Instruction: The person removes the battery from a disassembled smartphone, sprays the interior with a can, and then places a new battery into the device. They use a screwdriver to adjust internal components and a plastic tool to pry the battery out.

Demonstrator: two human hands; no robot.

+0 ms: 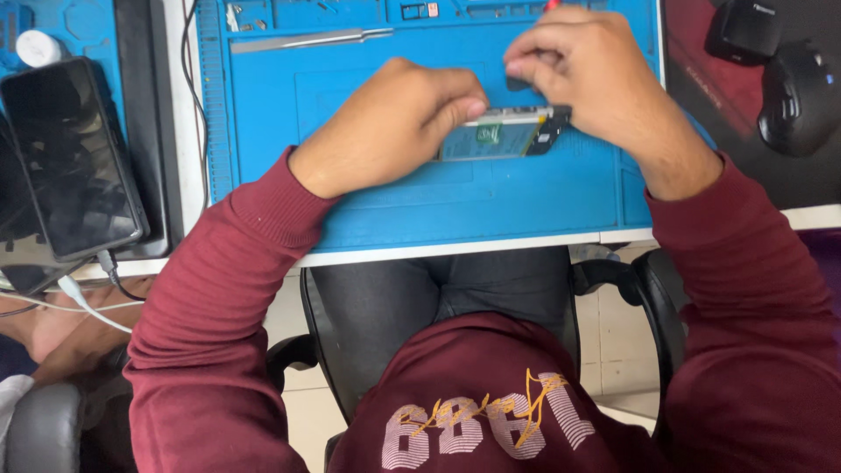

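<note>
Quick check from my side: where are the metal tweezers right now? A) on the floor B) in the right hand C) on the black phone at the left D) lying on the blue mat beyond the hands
D: the tweezers lie untouched on the blue mat, beyond the left hand and right hand, which are on the opened phone.

Blue mat [420, 201], maroon sleeves [219, 289]

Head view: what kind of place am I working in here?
Most likely a phone repair bench. A blue silicone repair mat covers the desk, both hands hold an opened phone with its insides exposed, metal tweezers lie at the mat's far edge, and another black phone waits at the side.
</note>
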